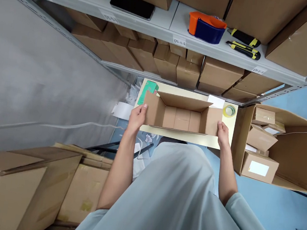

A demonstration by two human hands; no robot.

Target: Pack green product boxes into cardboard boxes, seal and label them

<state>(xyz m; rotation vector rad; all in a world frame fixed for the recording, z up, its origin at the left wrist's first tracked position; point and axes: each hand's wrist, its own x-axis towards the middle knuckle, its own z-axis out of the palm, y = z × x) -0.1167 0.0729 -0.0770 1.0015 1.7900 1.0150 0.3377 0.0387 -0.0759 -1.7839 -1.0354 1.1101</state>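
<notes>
An open cardboard box [182, 119] with nothing in it is on or just above the pale yellow table [186, 137], its inside facing up. My left hand [137, 117] pinches the box's left end flap between thumb and fingers. At the other end, my right hand [223, 133] grips the right flap the same way. A green box [148, 91] lies behind the left flap, partly covered. To the right of the cardboard box are a roll of tape [229, 110] and a white paper [216, 101].
Above the table runs a grey shelf [164, 23] holding cartons, a phone [132, 5], an orange and blue tape dispenser [207, 27] and yellow-black cutters [244, 44]. A large carton [295, 162] with several small boxes stands right. Folded cardboard [84, 192] leans at lower left.
</notes>
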